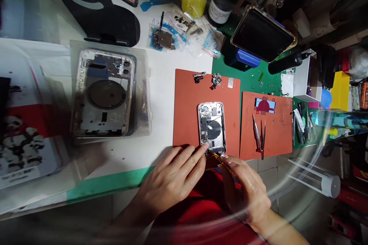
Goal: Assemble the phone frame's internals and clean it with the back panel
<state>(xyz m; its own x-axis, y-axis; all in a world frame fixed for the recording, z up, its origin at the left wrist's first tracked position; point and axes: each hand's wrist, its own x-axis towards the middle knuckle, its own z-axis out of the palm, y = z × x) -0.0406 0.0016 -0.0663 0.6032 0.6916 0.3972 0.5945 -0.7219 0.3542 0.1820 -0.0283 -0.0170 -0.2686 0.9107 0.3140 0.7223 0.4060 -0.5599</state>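
An opened phone housing [214, 128] lies on an orange mat, with circuit parts along its left side and a dark round coil in the middle. My left hand [178, 172] is stretched out flat, its fingertips touching the lower left corner of the housing. In my right hand [244, 183], at the lower right corner, is a slim yellow-and-black hand tool [224, 163]. Its tip points into the bottom edge of the housing; what exactly it touches is too small to tell. Small metal phone parts [216, 80] lie above the housing on the mat.
Two tweezers [259, 134] rest on a second orange mat [278, 122] at the right. A larger phone back housing [105, 93] sits in a clear plastic case at the left. Behind are a phone [260, 34] on a blue stand, small plastic bags [198, 38] and bottles.
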